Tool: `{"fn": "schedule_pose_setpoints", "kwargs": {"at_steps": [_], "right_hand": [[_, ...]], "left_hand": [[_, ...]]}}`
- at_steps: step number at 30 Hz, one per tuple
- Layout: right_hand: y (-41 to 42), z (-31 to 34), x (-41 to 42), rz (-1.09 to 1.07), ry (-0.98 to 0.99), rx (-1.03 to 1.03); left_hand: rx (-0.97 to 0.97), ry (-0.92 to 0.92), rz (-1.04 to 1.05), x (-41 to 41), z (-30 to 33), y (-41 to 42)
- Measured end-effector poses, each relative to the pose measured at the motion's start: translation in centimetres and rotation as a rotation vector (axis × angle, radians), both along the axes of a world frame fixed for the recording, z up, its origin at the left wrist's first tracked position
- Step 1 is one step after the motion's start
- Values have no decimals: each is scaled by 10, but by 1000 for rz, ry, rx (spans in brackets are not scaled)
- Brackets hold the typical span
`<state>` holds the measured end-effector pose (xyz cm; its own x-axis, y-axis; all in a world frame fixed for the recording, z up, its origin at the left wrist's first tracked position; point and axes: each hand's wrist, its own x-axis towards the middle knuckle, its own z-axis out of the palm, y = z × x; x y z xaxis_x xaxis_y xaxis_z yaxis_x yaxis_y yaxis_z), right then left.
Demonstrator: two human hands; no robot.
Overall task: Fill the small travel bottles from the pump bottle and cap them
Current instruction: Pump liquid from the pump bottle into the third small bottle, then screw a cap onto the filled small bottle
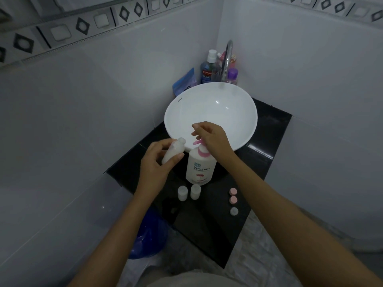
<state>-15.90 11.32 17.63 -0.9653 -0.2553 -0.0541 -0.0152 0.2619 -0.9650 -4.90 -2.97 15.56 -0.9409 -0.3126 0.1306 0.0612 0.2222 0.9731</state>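
A white pump bottle (199, 165) with a pink pump head stands on the black counter (259, 160) in front of the basin. My right hand (213, 137) rests on top of the pump head, fingers partly spread. My left hand (157, 162) grips a small translucent travel bottle (175, 151), uncapped and tilted, its mouth just left of the pink spout. Two more small travel bottles (182, 193) (195, 191) stand upright and uncapped in front of the pump bottle. Two pink caps (233, 191) (233, 200) and a pale cap (234, 211) lie to the right.
A white bowl basin (238, 112) sits behind the pump bottle, with a chrome tap (227, 61) over it. Toiletries, including a blue mouthwash bottle (207, 69) and a purple-capped bottle (232, 76), crowd the corner. Tiled walls close both sides. A blue bucket (149, 235) stands on the floor.
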Motion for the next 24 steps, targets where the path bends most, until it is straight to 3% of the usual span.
{"fn": "schedule_pose_setpoints", "kwargs": {"at_steps": [7,12,14,19,24], "right_hand": [[27,11,17,-130,126,-22],[76,-27,63,-360,186,4],[88,-56,73,-384,104,166],[108,-120,69,-179,-72,858],[108,-137,60,-42,-204,1100]], "left_hand": [[122,-117,-49,22,-20,8],[185,-204,-41,38,-36,17],[218,-237,-41,44,-41,22],[248,-287,-109,52,-47,29],[205,-332,-158,57,-50,31]]}}
